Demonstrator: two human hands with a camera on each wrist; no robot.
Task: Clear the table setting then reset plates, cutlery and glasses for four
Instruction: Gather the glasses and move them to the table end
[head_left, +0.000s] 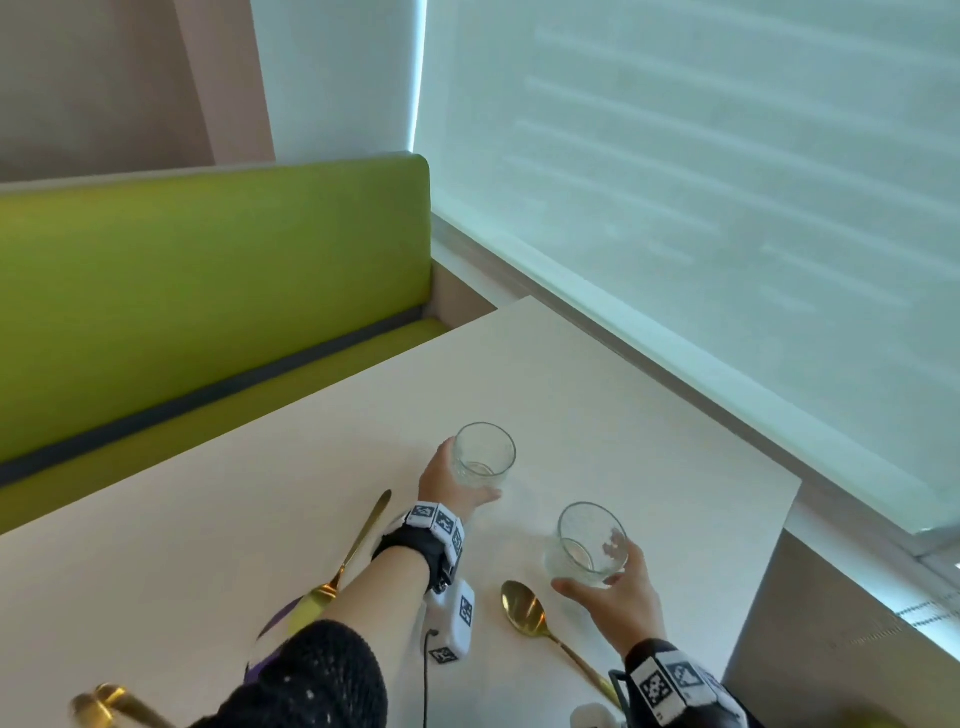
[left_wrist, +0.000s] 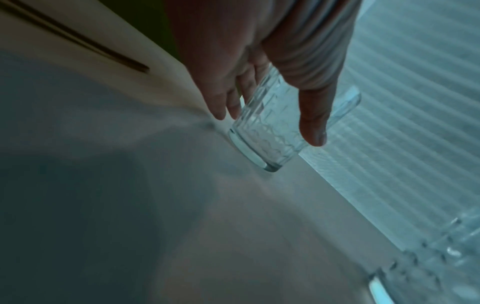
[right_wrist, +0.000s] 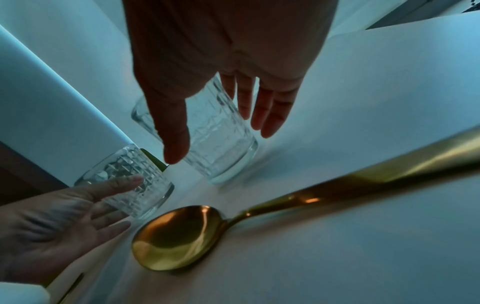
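Observation:
Two clear cut-glass tumblers stand upright on the white table (head_left: 649, 415). My left hand (head_left: 470, 473) brackets the farther glass (head_left: 485, 452), thumb on its near side and fingers on its left. In the left wrist view the fingers (left_wrist: 226, 102) are straight beside that glass (left_wrist: 262, 139). My right hand (head_left: 595, 566) reaches round the nearer glass (head_left: 589, 540). In the right wrist view its thumb and straight fingers (right_wrist: 270, 115) flank the glass (right_wrist: 226, 160) loosely. No grip shows on either glass.
A gold spoon (head_left: 522, 610) lies just left of my right hand, and a gold knife (head_left: 363, 535) lies left of my left wrist. More gold cutlery (head_left: 104, 699) sits at the bottom left. A green bench (head_left: 208, 286) lines the far side, and a window blind (head_left: 727, 208) runs along the right.

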